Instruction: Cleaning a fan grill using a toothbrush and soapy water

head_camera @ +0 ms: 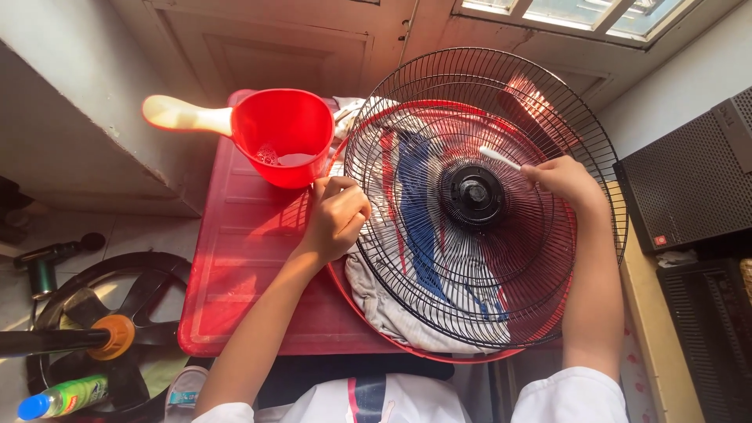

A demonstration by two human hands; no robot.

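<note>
Right hand rubs a white brush on round wire grille.

black wire fan grille | tilted over red basin | white brush, probably toothbrush, on wires

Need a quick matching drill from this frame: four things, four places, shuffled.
Things:
1. round black wire fan guard
2. red plastic scoop with a pale handle
3. small white brush
4. green plastic bottle with a blue cap

Places:
A. on the floor, bottom left corner
B. in the grip of the right hand
C. on the red plastic surface, beyond the left hand
D. lying over a red basin with striped cloth inside, its rim held by the left hand

Pairs: 1-D, 2-C, 3-B, 4-A
</note>
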